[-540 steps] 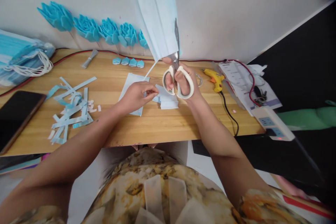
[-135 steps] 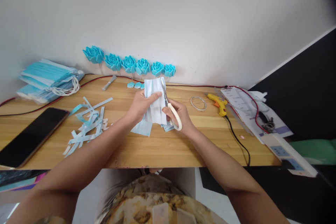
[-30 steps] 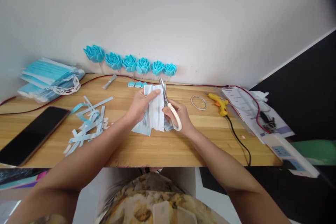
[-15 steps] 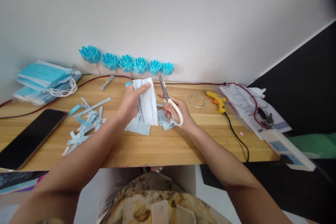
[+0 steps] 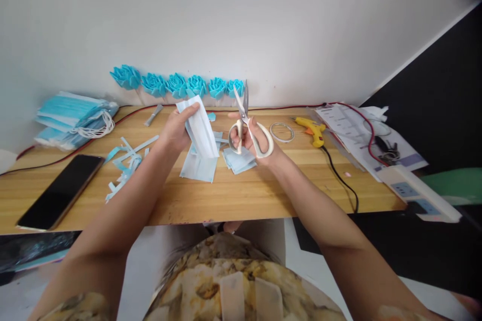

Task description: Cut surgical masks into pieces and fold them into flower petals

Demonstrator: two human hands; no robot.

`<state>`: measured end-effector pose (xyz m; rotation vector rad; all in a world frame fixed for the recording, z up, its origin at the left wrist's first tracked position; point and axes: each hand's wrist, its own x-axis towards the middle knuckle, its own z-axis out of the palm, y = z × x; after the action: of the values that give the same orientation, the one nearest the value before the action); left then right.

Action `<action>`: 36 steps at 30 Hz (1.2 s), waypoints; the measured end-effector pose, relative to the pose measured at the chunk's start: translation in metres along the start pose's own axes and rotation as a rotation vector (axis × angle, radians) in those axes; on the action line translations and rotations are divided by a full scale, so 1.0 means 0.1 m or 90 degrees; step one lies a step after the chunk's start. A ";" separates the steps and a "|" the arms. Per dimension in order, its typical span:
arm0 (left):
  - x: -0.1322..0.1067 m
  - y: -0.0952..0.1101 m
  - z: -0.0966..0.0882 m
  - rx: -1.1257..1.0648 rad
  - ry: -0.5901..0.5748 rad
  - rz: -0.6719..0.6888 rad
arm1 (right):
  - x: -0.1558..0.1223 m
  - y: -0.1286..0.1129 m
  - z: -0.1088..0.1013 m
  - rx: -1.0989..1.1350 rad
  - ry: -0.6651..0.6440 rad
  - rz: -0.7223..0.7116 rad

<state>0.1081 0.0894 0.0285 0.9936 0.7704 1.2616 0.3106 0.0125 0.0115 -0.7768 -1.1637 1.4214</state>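
Observation:
My left hand point(image 5: 177, 128) pinches the top of a pale blue face mask piece point(image 5: 202, 130), which hangs tilted above the table. In my right hand point(image 5: 265, 145) is a pair of scissors point(image 5: 244, 118) with cream handles, fingers and thumb through the loops. The blades point up and stand a little apart, clear of the mask piece. Beneath the hands lie a flat pale blue cut piece point(image 5: 198, 168) and, to its right, a small stack of cut squares point(image 5: 240, 160). A small blue scrap point(image 5: 211, 117) sits behind them.
Several blue fabric flowers point(image 5: 176, 85) stand along the wall. Left are bundled face masks point(image 5: 68, 113), a phone point(image 5: 60, 193) and cut strips point(image 5: 126, 163). Right are a tape ring point(image 5: 282, 139), a yellow glue gun point(image 5: 314, 130) with its cord, papers point(image 5: 350, 133) and a power strip point(image 5: 419, 195).
The scissors have turned and their blades have opened apart. My left hand and the mask piece have shifted left, away from the scissors. The camera view has also moved slightly.

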 end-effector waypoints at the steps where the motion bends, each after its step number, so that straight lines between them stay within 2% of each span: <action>1: -0.01 -0.01 0.03 0.007 -0.005 -0.004 | 0.01 0.00 0.00 -0.007 0.024 0.003; 4: -0.06 -0.03 0.17 0.019 -0.026 -0.003 | 0.01 0.00 0.02 -0.067 0.075 -0.003; 9: -0.15 -0.06 0.47 0.035 -0.096 -0.003 | -0.01 0.03 0.07 -0.175 0.105 -0.058; 11: -0.17 -0.03 0.52 0.054 -0.130 -0.003 | 0.01 0.06 0.05 -0.173 0.142 -0.073; 13: -0.15 0.05 0.48 0.116 -0.180 0.009 | 0.04 0.07 0.00 -0.143 0.173 -0.085; 16: -0.08 0.15 0.28 0.321 -0.248 0.056 | 0.12 0.08 -0.12 -0.080 0.180 -0.121; 18: -0.04 0.14 0.11 0.539 -0.294 0.090 | 0.16 0.08 -0.20 -0.059 0.189 -0.146; 21: -0.02 0.00 -0.09 0.864 -0.397 0.155 | 0.20 0.08 -0.28 -0.064 0.213 -0.158; 24: -0.06 -0.18 -0.13 1.065 -0.459 0.199 | 0.22 0.09 -0.32 -0.078 0.233 -0.148; 27: -0.10 -0.30 -0.06 1.142 -0.464 0.226 | 0.25 0.12 -0.36 -0.083 0.230 -0.149; 32: -0.08 -0.41 0.04 1.178 -0.412 0.269 | 0.28 0.17 -0.43 -0.035 0.222 -0.176; 34: -0.04 -0.42 0.05 1.122 -0.372 0.261 | 0.28 0.17 -0.44 -0.035 0.223 -0.161; 36: 0.02 -0.36 0.05 0.994 -0.289 0.234 | 0.26 0.16 -0.43 -0.060 0.216 -0.139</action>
<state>0.1272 0.0902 -0.0024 2.6415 1.2121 0.4506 0.3401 0.0490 -0.0128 -0.8891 -1.0206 1.0151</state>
